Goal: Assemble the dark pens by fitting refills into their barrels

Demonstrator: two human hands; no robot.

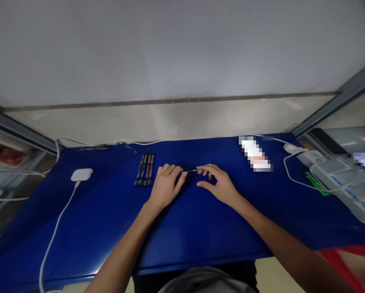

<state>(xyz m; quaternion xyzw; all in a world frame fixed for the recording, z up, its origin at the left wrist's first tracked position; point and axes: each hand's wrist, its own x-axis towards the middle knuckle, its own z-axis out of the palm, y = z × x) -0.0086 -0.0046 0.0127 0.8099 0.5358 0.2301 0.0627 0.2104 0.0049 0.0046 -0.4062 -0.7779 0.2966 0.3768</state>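
Note:
My left hand [168, 184] is closed, with thumb and fingers pinching one end of a thin, dark rod [191, 171] that looks like a pen refill. The rod lies sideways between my two hands, just above the blue table. At its other end, the fingertips of my right hand [220, 184] meet or nearly touch it, while the thumb stands well apart from the fingers. Left of my left hand, several capped pens [145, 169] lie side by side in a row, with dark barrels and one showing red.
A white earbud case [81, 174] with a cable [58, 228] lies at the left. Dark pens [103, 146] rest along the back edge. To the right are a blurred-out phone-like object [256, 154], a green item [317, 183] and a pale keyed device [350, 187]. A wall stands behind.

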